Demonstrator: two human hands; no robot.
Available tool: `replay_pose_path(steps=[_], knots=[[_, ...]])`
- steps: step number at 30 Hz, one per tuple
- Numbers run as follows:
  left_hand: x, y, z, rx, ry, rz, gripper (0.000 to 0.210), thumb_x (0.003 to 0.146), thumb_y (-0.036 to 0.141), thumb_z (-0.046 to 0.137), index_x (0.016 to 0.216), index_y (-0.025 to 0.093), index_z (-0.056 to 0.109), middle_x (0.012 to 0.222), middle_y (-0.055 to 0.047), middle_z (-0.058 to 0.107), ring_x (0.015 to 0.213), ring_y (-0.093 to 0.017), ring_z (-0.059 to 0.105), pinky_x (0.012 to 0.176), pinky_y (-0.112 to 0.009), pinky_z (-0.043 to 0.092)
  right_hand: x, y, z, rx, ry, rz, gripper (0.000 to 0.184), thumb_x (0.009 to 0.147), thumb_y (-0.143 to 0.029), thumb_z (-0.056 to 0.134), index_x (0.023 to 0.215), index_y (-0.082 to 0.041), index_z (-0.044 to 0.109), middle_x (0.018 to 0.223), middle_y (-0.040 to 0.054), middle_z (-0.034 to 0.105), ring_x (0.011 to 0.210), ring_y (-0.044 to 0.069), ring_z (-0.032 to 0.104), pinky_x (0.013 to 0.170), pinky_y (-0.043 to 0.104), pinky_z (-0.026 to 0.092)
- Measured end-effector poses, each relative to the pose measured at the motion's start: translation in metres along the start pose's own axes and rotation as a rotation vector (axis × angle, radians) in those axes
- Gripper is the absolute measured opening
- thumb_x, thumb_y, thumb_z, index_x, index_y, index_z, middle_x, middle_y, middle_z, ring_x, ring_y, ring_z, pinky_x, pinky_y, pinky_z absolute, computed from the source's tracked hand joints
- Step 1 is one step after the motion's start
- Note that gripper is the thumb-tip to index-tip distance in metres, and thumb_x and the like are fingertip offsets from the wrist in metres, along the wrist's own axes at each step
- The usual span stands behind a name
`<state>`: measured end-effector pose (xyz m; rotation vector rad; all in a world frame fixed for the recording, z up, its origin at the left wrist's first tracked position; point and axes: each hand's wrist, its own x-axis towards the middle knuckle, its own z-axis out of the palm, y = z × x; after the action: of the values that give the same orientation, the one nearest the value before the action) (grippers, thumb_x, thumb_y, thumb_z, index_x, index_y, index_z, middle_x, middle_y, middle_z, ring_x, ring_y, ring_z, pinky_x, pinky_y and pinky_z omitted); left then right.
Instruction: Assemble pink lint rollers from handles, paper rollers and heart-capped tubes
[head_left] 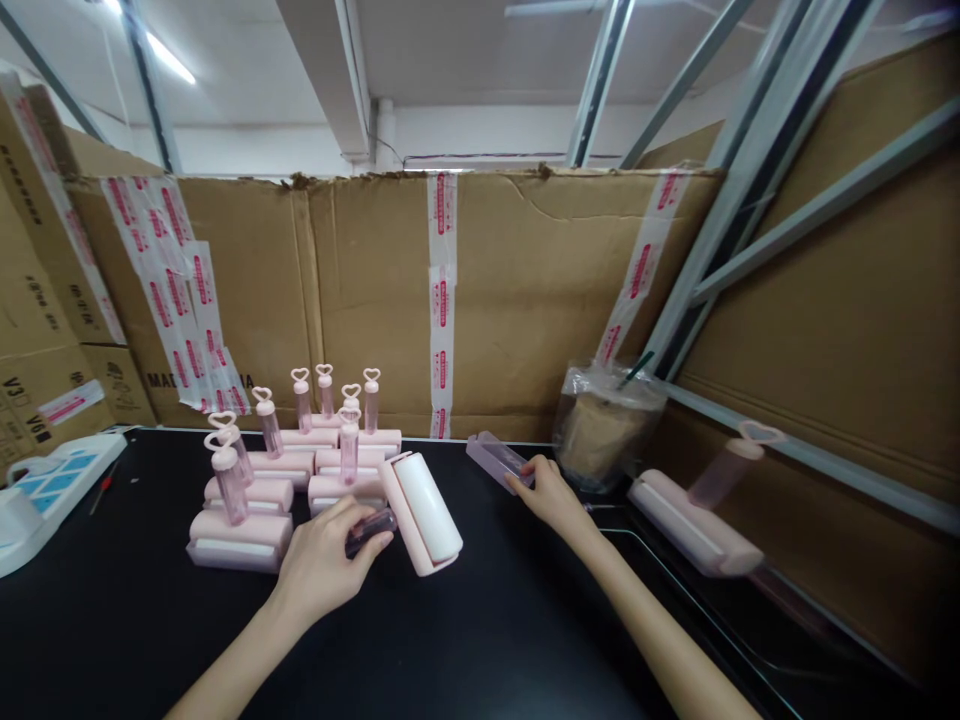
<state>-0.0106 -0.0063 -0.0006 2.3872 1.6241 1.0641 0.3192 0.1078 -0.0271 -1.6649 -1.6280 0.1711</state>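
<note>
My left hand [330,550] is closed around the translucent handle of a pink lint roller [424,515]. Its white sheet roll faces up toward me, uncovered. To the right, my right hand [547,490] pinches the near end of a translucent pinkish cover [496,462], close to the black table's far edge. Several more pink lint rollers [240,535] stand left of and behind my left hand, with heart-shaped loops on top of their upright handles. One further lint roller [697,520] stands at the right, beyond my right forearm.
Behind the table [465,660] rises a cardboard wall [375,280] with printed tape. A clear plastic bag [607,430] holding something brown stands at the back right, beside a metal frame [705,240]. A white and blue plastic item [64,490] lies at the far left.
</note>
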Motion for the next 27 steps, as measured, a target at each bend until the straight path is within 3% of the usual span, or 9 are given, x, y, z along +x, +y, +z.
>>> replay_pose_path(steps=[4,6,8,10,13,17,19,22,27], knots=[[0.001,0.000,0.004,-0.100,-0.003,-0.071,0.021,0.080,0.042,0.053,0.087,0.023,0.062,0.071,0.002,0.058,0.057,-0.013,0.055,0.053,-0.023,0.043,-0.002,-0.016,-0.013,0.036,0.006,-0.050,0.045,0.062,-0.038,0.066,0.098,-0.016,0.050,0.108,0.0183,0.052,0.103,0.037,0.052,0.088,0.049,0.039],[0.000,0.000,0.007,-0.211,0.001,-0.105,0.022,0.079,0.042,0.056,0.083,0.021,0.061,0.069,0.002,0.056,0.057,-0.012,0.053,0.053,-0.023,0.043,-0.007,-0.034,-0.023,0.090,-0.023,-0.109,0.048,0.067,-0.043,0.063,0.105,-0.016,0.050,0.115,0.0177,0.052,0.106,0.035,0.052,0.090,0.047,0.039],[-0.001,0.001,0.012,-0.369,-0.001,-0.130,0.023,0.077,0.042,0.058,0.083,0.019,0.060,0.069,0.001,0.054,0.059,-0.013,0.052,0.054,-0.023,0.044,-0.017,-0.058,-0.031,0.167,-0.122,-0.169,0.035,0.075,-0.048,0.054,0.096,-0.020,0.057,0.102,0.0114,0.062,0.091,0.028,0.061,0.081,0.041,0.047],[-0.004,0.005,0.016,-0.571,-0.017,-0.147,0.026,0.077,0.041,0.060,0.088,0.017,0.057,0.075,-0.002,0.057,0.068,-0.015,0.056,0.061,-0.025,0.048,-0.034,-0.085,-0.038,0.279,-0.272,-0.207,0.035,0.080,-0.053,0.047,0.082,-0.020,0.060,0.080,0.0067,0.067,0.074,0.022,0.064,0.070,0.034,0.051],[-0.008,0.013,0.017,-0.867,-0.041,-0.149,0.035,0.076,0.038,0.063,0.102,0.017,0.052,0.096,-0.008,0.060,0.090,-0.020,0.059,0.077,-0.029,0.051,-0.063,-0.117,-0.044,0.665,-0.534,-0.112,0.038,0.078,-0.051,0.054,0.099,-0.020,0.057,0.087,0.0064,0.067,0.083,0.022,0.063,0.075,0.034,0.050],[-0.009,0.019,0.016,-1.031,0.006,-0.165,0.046,0.077,0.035,0.065,0.115,0.019,0.045,0.109,-0.009,0.057,0.106,-0.023,0.054,0.085,-0.030,0.049,-0.086,-0.134,-0.046,0.922,-0.609,-0.020,0.034,0.075,-0.047,0.061,0.099,-0.022,0.054,0.093,0.0044,0.063,0.087,0.021,0.061,0.076,0.034,0.050],[-0.008,0.020,0.017,-1.043,-0.008,-0.213,0.047,0.077,0.039,0.064,0.115,0.020,0.045,0.106,-0.009,0.056,0.101,-0.022,0.055,0.068,-0.023,0.052,-0.089,-0.135,-0.044,0.995,-0.605,-0.009,0.033,0.071,-0.042,0.068,0.094,-0.022,0.055,0.092,0.0037,0.062,0.086,0.021,0.061,0.077,0.033,0.050],[-0.009,0.022,0.018,-1.086,-0.104,-0.267,0.045,0.076,0.046,0.062,0.109,0.020,0.046,0.094,-0.007,0.054,0.079,-0.017,0.056,0.044,-0.016,0.043,-0.085,-0.133,-0.038,1.059,-0.527,0.053,0.033,0.066,-0.037,0.073,0.089,-0.020,0.056,0.089,0.0030,0.062,0.083,0.019,0.061,0.074,0.032,0.051],[-0.012,0.023,0.016,-1.179,-0.360,-0.276,0.047,0.077,0.060,0.050,0.092,0.016,0.053,0.071,-0.002,0.056,0.057,-0.010,0.050,0.054,-0.023,0.046,-0.072,-0.118,-0.028,1.033,-0.533,0.194,0.025,0.065,-0.033,0.071,0.076,-0.016,0.056,0.066,-0.0014,0.060,0.059,0.012,0.060,0.061,0.027,0.051]])
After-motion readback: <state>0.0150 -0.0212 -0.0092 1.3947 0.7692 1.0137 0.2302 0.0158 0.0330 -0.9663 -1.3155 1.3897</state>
